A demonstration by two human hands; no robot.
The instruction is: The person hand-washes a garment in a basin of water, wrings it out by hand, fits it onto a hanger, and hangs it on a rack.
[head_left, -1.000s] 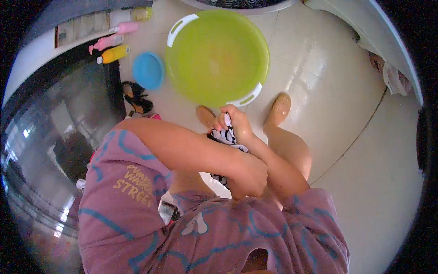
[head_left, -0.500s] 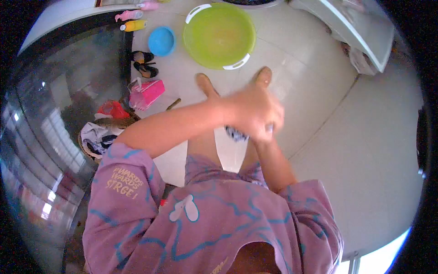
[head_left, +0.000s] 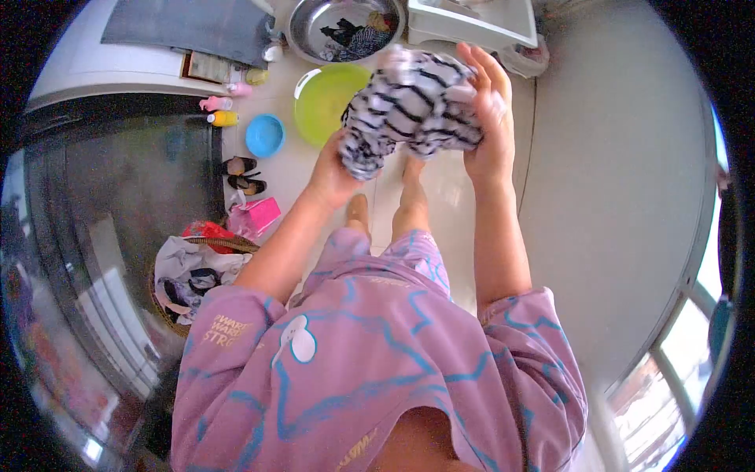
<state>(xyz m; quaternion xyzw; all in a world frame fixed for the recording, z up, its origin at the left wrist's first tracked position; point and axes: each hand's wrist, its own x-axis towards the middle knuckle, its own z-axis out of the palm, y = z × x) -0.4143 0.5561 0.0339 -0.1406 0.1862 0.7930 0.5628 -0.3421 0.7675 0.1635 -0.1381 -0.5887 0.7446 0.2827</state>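
Note:
A crumpled black-and-white striped cloth (head_left: 413,102) is held up between my two hands, partly blurred. My left hand (head_left: 334,169) grips its lower left end, the fingers partly hidden by the fabric. At its right end is my right hand (head_left: 491,110), with fingertips raised and the cloth against the palm and thumb. Behind the cloth, a green basin (head_left: 317,106) on the floor is partly covered from view.
A metal basin (head_left: 297,35) with dark clothes and a white tub (head_left: 472,30) stand at the top. Left are a blue basin (head_left: 265,135), bottles, black shoes (head_left: 246,184), a pink bag (head_left: 255,216) and a basket of clothes (head_left: 169,315).
Both hands have risen and moved apart, and the bunched cloth between them is now spread wider. The view has shifted, bringing the metal basin and white tub further into sight.

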